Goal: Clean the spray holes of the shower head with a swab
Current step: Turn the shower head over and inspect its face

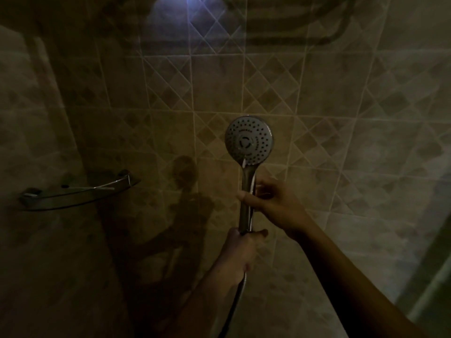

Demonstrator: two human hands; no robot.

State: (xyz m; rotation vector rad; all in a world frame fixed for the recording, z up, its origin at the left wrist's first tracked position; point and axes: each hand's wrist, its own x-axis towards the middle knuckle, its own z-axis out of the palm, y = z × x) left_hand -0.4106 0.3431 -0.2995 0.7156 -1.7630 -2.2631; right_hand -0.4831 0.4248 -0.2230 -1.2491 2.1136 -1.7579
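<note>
A chrome hand-held shower head (249,140) stands upright in front of the tiled wall, its round face with many spray holes turned toward me. My left hand (240,254) is closed around the bottom of the handle, where the metal hose (234,306) joins it. My right hand (273,198) grips the middle of the handle, thumb across its front. Pale thin streaks run along the handle by my right fingers; in this dim light I cannot tell whether they are a swab or reflections.
A curved glass corner shelf (73,193) with metal brackets sticks out of the wall at the left; a thin pale stick-like streak lies on it. A wire rack (305,28) hangs high on the wall. My arms' shadow falls on the tiles.
</note>
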